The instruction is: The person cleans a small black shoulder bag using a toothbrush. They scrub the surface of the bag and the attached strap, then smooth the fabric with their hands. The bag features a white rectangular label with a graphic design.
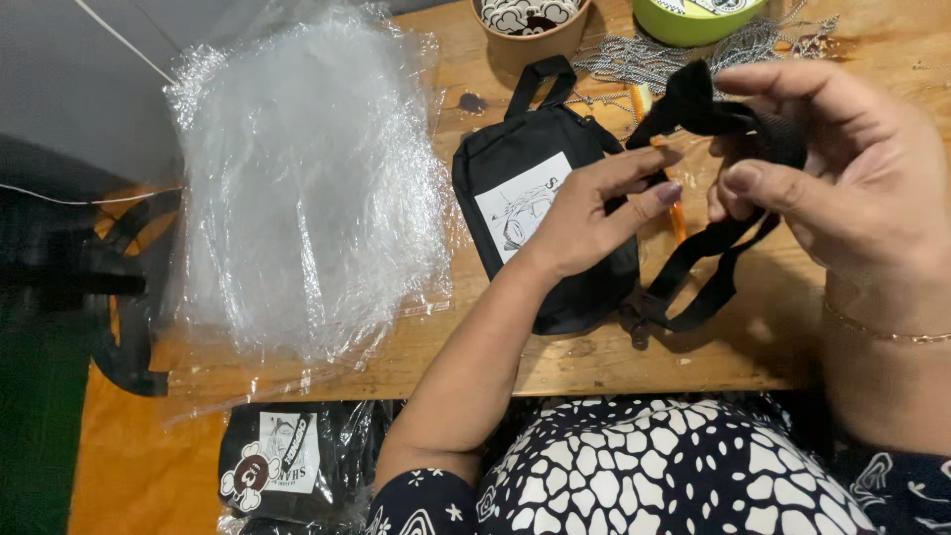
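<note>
A stack of clear plastic bags (307,188) lies left of the black pouch (540,213). Right of the pouch, the right hand (852,173) pinches its folded strap (708,109); the left hand (594,208), fingers narrow, steadies it. Folding seems underway; next needs a tighter bundle.

A wooden counter (693,347), scuffed and stained, fills the right and far part of the scene. To its left lies a grey surface (89,89); near left, an orange-brown floor (129,466) shows below the counter's edge. Light is even.
</note>
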